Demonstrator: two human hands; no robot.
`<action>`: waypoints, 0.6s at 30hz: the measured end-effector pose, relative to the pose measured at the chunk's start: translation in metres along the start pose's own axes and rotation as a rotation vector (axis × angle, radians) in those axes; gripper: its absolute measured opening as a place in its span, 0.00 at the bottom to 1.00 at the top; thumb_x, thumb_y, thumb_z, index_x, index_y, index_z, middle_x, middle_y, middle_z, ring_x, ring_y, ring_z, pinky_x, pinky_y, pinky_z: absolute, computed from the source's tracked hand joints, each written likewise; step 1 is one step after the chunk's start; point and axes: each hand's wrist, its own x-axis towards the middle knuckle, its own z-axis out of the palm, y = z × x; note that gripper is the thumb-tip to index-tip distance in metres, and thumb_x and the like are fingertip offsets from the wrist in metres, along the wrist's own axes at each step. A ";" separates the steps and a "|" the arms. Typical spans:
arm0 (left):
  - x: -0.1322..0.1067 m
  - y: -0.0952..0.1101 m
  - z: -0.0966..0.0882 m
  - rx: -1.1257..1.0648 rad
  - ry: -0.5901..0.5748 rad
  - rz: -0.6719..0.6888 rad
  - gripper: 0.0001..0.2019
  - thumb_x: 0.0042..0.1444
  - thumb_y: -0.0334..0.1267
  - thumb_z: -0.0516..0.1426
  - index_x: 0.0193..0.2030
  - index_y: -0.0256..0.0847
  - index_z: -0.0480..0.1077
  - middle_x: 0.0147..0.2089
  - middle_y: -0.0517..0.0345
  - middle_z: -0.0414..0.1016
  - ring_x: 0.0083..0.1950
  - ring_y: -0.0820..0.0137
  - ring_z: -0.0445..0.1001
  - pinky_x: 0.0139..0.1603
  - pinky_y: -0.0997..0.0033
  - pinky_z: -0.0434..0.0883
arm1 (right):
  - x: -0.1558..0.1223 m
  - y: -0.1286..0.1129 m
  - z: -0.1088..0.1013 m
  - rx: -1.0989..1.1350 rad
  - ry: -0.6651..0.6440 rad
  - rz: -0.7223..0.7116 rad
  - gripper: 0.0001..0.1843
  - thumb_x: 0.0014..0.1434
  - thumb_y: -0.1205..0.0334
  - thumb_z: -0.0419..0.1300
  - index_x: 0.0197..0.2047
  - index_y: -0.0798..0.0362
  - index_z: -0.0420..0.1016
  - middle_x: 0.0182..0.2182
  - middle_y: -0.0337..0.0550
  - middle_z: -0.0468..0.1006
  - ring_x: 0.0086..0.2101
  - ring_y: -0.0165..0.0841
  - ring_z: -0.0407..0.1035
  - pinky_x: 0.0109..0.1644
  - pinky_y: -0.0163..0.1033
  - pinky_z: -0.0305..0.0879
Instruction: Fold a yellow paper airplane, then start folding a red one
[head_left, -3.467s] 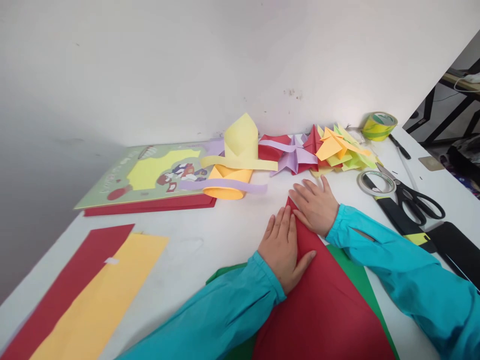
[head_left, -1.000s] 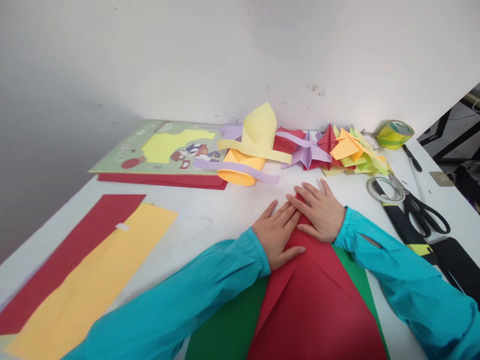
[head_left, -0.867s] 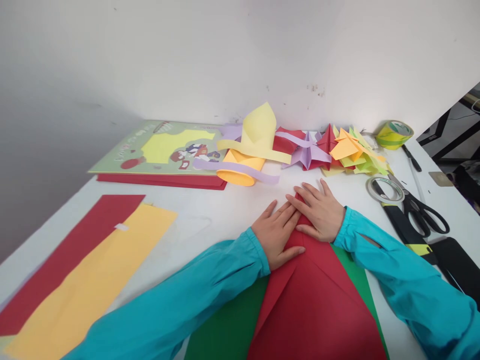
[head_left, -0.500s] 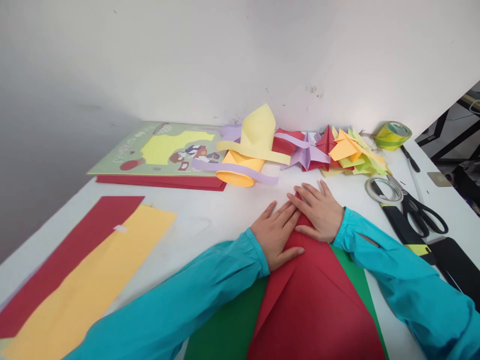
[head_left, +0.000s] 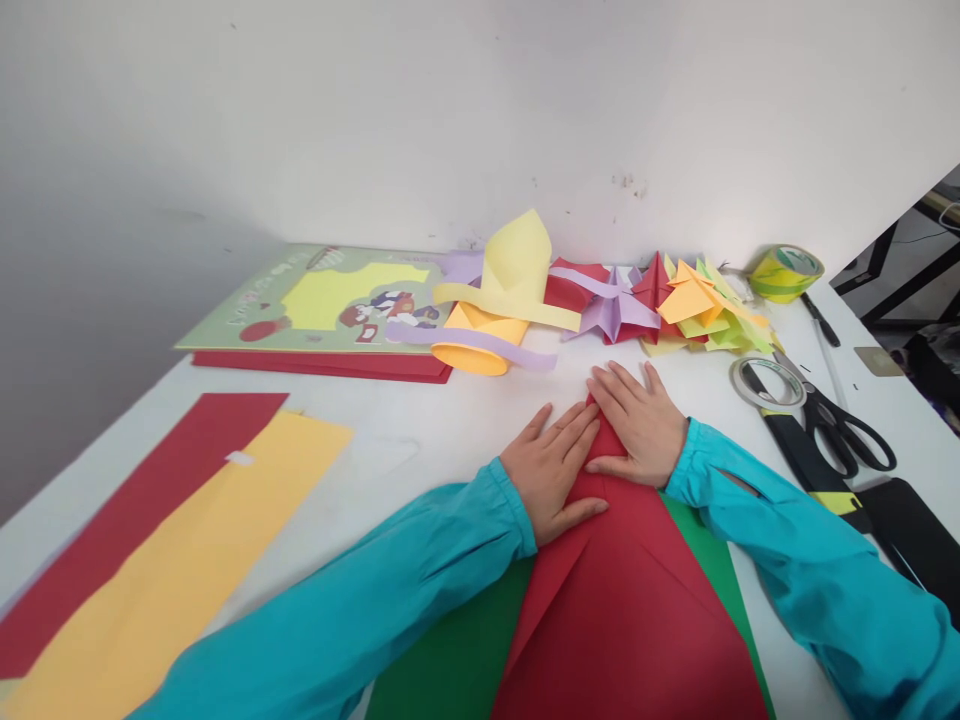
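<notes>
A red paper sheet (head_left: pixel 630 610), folded to a point at its far end, lies on a green sheet (head_left: pixel 450 660) on the white table. My left hand (head_left: pixel 553 468) lies flat on the left folded flap near the tip, fingers stretched out. My right hand (head_left: pixel 637 425) presses flat on the right flap, fingers spread, touching the tip. Neither hand grips anything. Both arms wear teal sleeves.
Red strip (head_left: pixel 142 500) and orange sheet (head_left: pixel 180 570) lie at left. A green book (head_left: pixel 315 305) sits at the back, then folded paper shapes (head_left: pixel 510 290), (head_left: pixel 697 300). Tape rolls (head_left: pixel 786 272), (head_left: pixel 765 380), scissors (head_left: pixel 847 430) and a dark object (head_left: pixel 911 525) are at right.
Since the earliest frame a left flap has been folded in and my left hand moved up toward the tip. Over the last second both hands barely shift.
</notes>
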 end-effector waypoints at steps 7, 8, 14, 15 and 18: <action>-0.001 -0.001 0.000 0.000 -0.011 -0.001 0.42 0.61 0.63 0.37 0.67 0.26 0.53 0.71 0.41 0.49 0.72 0.56 0.45 0.69 0.52 0.39 | 0.000 -0.002 -0.002 -0.003 0.005 0.088 0.51 0.55 0.30 0.47 0.64 0.66 0.57 0.66 0.64 0.52 0.65 0.53 0.44 0.64 0.65 0.35; -0.001 -0.001 0.000 0.000 -0.012 -0.001 0.41 0.61 0.63 0.37 0.67 0.26 0.53 0.71 0.41 0.49 0.72 0.56 0.45 0.69 0.52 0.39 | -0.001 -0.002 -0.002 0.001 0.007 0.081 0.50 0.55 0.30 0.47 0.65 0.66 0.57 0.66 0.64 0.52 0.65 0.54 0.44 0.64 0.66 0.35; 0.000 0.000 -0.001 -0.008 -0.004 -0.006 0.41 0.61 0.63 0.37 0.67 0.26 0.52 0.71 0.41 0.48 0.72 0.57 0.45 0.69 0.52 0.39 | 0.000 0.000 -0.003 0.015 -0.009 0.048 0.48 0.56 0.31 0.47 0.65 0.61 0.57 0.66 0.61 0.52 0.65 0.54 0.43 0.63 0.68 0.34; 0.000 0.000 -0.001 -0.011 -0.006 -0.007 0.41 0.61 0.63 0.37 0.67 0.26 0.52 0.71 0.41 0.48 0.72 0.57 0.45 0.69 0.51 0.39 | 0.000 0.000 -0.003 0.011 -0.013 0.050 0.48 0.56 0.30 0.47 0.65 0.61 0.57 0.66 0.60 0.52 0.65 0.54 0.43 0.63 0.68 0.34; 0.000 0.000 -0.001 -0.017 -0.018 -0.007 0.41 0.61 0.62 0.37 0.67 0.26 0.52 0.71 0.41 0.48 0.72 0.56 0.45 0.69 0.51 0.39 | 0.002 0.000 -0.002 -0.005 -0.029 0.067 0.49 0.56 0.30 0.46 0.66 0.62 0.55 0.67 0.59 0.51 0.65 0.53 0.43 0.63 0.68 0.35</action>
